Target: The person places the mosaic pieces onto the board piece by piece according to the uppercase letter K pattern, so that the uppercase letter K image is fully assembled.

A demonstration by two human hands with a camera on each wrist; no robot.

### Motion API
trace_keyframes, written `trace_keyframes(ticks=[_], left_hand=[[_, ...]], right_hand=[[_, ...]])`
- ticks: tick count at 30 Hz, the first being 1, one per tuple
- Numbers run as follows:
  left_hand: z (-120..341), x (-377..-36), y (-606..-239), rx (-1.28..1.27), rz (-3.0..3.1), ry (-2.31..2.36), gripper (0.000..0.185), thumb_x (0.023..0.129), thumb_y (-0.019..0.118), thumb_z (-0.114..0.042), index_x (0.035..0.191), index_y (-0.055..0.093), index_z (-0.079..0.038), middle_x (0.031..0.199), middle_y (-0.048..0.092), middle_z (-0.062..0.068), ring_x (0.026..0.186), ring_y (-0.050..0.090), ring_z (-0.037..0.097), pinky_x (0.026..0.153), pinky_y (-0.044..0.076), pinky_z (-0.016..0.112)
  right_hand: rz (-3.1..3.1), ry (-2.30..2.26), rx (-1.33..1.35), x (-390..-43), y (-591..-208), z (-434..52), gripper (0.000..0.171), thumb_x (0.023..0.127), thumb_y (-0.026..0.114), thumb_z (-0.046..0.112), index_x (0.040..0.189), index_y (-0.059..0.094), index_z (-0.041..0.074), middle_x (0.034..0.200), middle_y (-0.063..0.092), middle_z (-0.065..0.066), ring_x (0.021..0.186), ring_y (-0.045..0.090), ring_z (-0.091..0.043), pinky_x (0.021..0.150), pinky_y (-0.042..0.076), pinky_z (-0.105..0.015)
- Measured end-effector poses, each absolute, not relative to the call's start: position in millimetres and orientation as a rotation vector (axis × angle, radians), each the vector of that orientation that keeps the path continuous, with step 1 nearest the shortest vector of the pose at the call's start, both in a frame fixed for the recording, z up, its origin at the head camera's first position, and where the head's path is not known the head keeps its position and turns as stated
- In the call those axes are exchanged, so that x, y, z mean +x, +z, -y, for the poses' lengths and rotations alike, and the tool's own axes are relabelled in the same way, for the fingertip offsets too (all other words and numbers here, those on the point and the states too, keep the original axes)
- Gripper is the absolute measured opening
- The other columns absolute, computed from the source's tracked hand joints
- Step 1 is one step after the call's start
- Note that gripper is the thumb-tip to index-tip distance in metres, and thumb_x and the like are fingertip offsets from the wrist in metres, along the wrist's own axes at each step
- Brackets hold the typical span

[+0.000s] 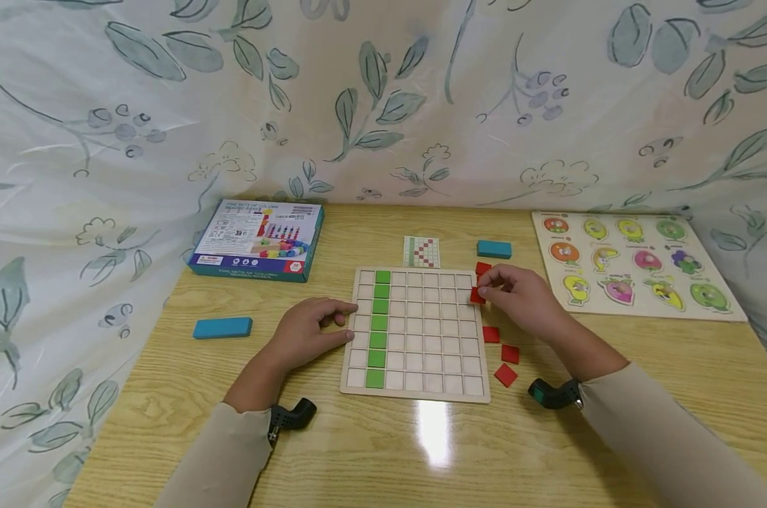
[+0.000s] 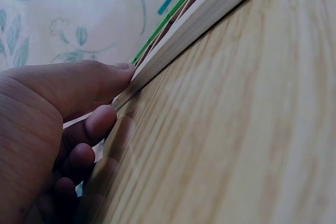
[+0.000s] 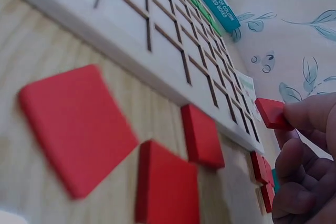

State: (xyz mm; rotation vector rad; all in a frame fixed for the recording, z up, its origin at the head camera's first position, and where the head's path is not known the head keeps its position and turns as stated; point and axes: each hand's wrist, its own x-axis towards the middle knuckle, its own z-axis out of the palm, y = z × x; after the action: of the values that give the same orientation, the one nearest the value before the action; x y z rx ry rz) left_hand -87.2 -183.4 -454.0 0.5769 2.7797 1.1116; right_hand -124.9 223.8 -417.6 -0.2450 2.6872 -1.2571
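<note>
While the left hand (image 1: 310, 331) is resting against the left edge of the grid board (image 1: 416, 335), thumb on the top face and curled fingers along the rim, the right hand (image 1: 523, 300) is pinching a red tile (image 1: 477, 295) between thumb and fingertips just at the board's right edge. The right grip is closing only on that one tile; the left grip is bracing the board rather than lifting it.

Judging from the layout, a tile is being carried from the loose pile toward the grid. A green column (image 1: 379, 328) is already filling the second column from the left, while every other cell is showing bare wood. Three more red tiles (image 1: 502, 354) are lying on the table (image 1: 167, 395) just beside the board's right edge, with another one (image 1: 482, 268) near the top right corner.

The next move would seem to call for turning the tile flat and squaring its edges with a cell before lowering it in.

In the right wrist view the held tile (image 3: 273, 114) is tilting, one corner pointing toward the board. Being square, it is showing no real long axis; its flat face is angling up and leftward.

A small pattern card (image 1: 421, 252) is lying beyond the board.
</note>
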Motion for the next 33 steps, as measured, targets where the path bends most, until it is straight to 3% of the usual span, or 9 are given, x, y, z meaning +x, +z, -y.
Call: trace_keyframes(ticks=[16, 23, 33], left_hand=[[185.1, -85.5, -452.0, 0.554, -2.773, 1.108, 0.041, 0.095, 0.084, -0.025, 0.134, 0.076, -0.02, 0.099, 0.065, -0.012, 0.09, 0.054, 0.018, 0.084, 0.044, 0.039], [184.2, -85.5, -452.3, 0.563, -2.774, 1.095, 0.042, 0.095, 0.084, -0.026, 0.135, 0.076, -0.02, 0.098, 0.064, -0.013, 0.09, 0.054, 0.017, 0.083, 0.044, 0.039], [183.6, -87.6, -454.1, 0.571, -2.772, 1.104, 0.042, 0.094, 0.084, -0.026, 0.135, 0.076, -0.021, 0.098, 0.064, -0.013, 0.09, 0.054, 0.017, 0.083, 0.044, 0.04]], right_hand=[[-2.666, -1.3, -0.298, -156.0, -422.0, -191.2, 0.009, 0.106, 0.07, 0.016, 0.111, 0.073, 0.009, 0.102, 0.068, -0.009, 0.091, 0.054, -0.026, 0.07, 0.047, -0.032], [-2.672, -1.245, -0.322, -163.6, -420.2, -181.6, 0.008, 0.106, 0.069, 0.013, 0.111, 0.073, 0.008, 0.111, 0.07, -0.011, 0.089, 0.061, -0.028, 0.07, 0.051, -0.035], [-2.701, -1.25, -0.333, -169.3, -430.2, -177.6, 0.006, 0.105, 0.07, 0.012, 0.108, 0.074, 0.008, 0.108, 0.071, -0.01, 0.088, 0.064, -0.026, 0.076, 0.053, -0.036]])
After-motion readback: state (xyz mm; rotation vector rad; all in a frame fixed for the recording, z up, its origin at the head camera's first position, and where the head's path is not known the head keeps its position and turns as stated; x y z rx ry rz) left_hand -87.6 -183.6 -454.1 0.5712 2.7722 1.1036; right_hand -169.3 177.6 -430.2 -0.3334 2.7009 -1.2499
